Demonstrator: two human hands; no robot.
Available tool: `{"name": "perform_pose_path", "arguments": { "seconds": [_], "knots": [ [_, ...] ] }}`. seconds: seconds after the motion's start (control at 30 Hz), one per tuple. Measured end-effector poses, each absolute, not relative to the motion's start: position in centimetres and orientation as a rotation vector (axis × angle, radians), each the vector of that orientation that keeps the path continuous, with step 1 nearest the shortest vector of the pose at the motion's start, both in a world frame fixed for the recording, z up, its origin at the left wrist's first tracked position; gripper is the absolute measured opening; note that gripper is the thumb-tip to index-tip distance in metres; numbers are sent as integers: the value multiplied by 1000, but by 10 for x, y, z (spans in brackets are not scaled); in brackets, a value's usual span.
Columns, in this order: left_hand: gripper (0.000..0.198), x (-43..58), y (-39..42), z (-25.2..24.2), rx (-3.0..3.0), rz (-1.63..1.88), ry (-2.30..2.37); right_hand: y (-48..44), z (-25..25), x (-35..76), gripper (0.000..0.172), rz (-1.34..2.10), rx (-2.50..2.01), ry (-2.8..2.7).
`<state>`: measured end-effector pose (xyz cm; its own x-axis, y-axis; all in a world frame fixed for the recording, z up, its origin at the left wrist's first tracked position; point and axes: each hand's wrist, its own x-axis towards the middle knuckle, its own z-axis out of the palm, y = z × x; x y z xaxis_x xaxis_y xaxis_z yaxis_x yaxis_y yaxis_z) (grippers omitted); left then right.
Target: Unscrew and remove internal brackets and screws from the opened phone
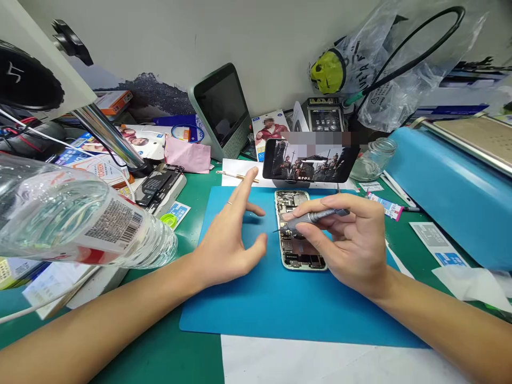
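While phone lies opened on blue mat, work looks partway: opening done, inner parts bare, many seated in frame, closing up not yet done. Right hand over phone's right side, fingers pinching grey screwdriver nearly level, thin tip by phone's left edge; contact cannot be told. Left hand raised just left of phone, holding nothing, fingers spread, thumb pointing phoneward.

I face a pale grey wall spanning the far side, its surface plain across the middle. Low on it, toward the left, I see a dark, rough-edged patch that looks flaked. Before me spreads a green tabletop, showing at near left and again on the right, under soft light.
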<state>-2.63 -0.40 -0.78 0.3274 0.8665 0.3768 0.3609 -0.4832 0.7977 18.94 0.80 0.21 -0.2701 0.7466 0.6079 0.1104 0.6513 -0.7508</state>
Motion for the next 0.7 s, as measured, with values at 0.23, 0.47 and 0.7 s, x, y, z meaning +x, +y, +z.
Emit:
{"name": "perform_pose_path", "arguments": {
  "seconds": [0.23,0.47,0.7],
  "knots": [
    [101,-25,-3,-12,2062,999,953,7,5,188,39,748,-704,-1740],
    [98,-23,-2,-13,2094,1009,940,6,6,188,36,781,-738,-1746],
    [97,-23,-2,-13,2095,1023,909,7,3,189,45,765,-680,-1773]
  ]
}}
